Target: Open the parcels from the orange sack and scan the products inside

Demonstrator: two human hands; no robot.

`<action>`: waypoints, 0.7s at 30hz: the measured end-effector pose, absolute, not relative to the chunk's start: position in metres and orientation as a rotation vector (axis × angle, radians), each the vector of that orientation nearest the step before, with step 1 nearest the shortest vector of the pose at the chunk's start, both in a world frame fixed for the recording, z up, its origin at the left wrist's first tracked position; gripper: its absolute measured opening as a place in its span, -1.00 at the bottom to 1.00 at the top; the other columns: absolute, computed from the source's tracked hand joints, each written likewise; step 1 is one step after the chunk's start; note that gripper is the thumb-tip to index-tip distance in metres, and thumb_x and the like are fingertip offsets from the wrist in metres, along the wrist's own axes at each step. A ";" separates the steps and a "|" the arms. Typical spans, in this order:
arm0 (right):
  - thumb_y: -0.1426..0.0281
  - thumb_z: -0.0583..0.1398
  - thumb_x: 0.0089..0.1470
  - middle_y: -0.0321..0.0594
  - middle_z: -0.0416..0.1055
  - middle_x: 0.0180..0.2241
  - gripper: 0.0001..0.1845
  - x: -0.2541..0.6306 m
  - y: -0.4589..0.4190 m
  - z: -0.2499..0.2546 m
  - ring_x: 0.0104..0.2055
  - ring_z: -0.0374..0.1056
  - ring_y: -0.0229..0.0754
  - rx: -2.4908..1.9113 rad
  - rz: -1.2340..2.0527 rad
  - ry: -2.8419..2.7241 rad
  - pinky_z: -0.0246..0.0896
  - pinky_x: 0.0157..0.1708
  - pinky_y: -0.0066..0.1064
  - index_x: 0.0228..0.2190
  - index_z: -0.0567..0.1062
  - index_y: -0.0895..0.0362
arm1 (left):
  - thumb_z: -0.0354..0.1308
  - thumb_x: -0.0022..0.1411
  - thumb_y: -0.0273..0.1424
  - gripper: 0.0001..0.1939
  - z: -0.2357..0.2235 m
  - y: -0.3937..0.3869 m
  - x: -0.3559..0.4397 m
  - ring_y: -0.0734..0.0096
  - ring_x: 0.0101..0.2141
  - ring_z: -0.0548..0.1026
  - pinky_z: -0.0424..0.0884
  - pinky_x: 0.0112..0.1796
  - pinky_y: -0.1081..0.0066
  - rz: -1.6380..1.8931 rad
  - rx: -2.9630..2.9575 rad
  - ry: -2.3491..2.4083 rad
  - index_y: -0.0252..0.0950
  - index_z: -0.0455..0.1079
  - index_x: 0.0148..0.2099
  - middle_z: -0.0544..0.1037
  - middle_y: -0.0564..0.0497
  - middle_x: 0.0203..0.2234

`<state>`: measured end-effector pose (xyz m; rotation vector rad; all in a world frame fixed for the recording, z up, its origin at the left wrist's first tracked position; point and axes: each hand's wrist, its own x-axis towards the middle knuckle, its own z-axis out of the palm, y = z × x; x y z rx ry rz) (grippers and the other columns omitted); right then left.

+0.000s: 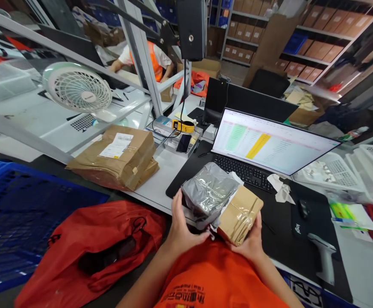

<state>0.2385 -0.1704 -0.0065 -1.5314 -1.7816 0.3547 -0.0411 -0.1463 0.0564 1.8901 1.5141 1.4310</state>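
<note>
Gray plastic mailer (209,188) and brown kraft-paper packet (241,209), side by side and touching, at the near edge of a table (167,167) before a person in an orange vest (218,278). Left hand (183,229): part-open and cupped, fingers along the mailer's left side, thumb extended toward its near edge. Right hand (252,237): curled around the packet's right side and near corner. Both hands grip; whether the two items are joined, or rest on the black desk mat (188,169), cannot be told.

Behind the mailer and packet stand a black keyboard (242,171) and a lit monitor (269,137) displaying a spreadsheet. To the right lie torn white paper (281,189), a computer mouse (303,208) and a handheld barcode scanner (325,259). To the left, a larger taped brown parcel (135,160) bears a white label (116,145); a smartphone (183,143) lies farther back. Below the table's left side: a red drawstring bag (116,226) beside a blue plastic crate (22,214).
</note>
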 end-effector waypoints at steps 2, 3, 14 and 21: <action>0.03 0.46 -0.38 -0.07 -0.34 0.46 0.55 0.238 -0.172 -0.002 0.45 -0.22 0.52 -1.490 0.351 -1.748 -0.09 0.34 0.40 0.38 -0.41 -0.23 | 0.25 0.14 0.08 -0.11 0.094 -0.155 -0.034 -0.18 0.22 0.30 0.27 0.21 -0.18 1.654 2.002 1.518 -0.21 0.09 0.37 0.27 -0.30 0.22; 0.04 0.47 -0.38 -0.09 -0.33 0.46 0.55 0.238 -0.172 0.000 0.45 -0.24 0.53 -1.469 0.351 -1.738 -0.11 0.34 0.41 0.38 -0.39 -0.24 | 0.20 0.22 0.05 -0.28 0.111 -0.157 -0.029 -0.11 0.14 0.37 0.34 0.15 -0.13 1.640 2.074 1.544 -0.20 0.20 0.29 0.36 -0.27 0.13; 0.12 0.49 -0.38 -0.05 -0.39 0.47 0.56 0.232 -0.178 0.000 0.46 -0.24 0.48 -1.388 0.334 -1.717 -0.01 0.29 0.42 0.40 -0.36 -0.20 | -0.04 0.40 -0.55 -0.77 0.137 -0.144 0.024 0.22 -0.38 0.44 0.38 -0.33 0.24 1.077 2.325 1.761 -0.19 0.25 -0.32 0.45 0.01 -0.44; 0.16 0.51 -0.36 0.29 -0.32 0.44 0.58 0.235 -0.179 -0.007 0.46 -0.24 0.49 -1.353 0.263 -1.723 0.08 0.23 0.42 0.42 -0.33 0.09 | -0.04 0.45 -0.50 -0.85 0.128 -0.146 0.029 0.26 -0.28 0.51 0.43 -0.25 0.29 1.270 2.342 1.689 -0.22 0.30 -0.20 0.55 -0.03 -0.33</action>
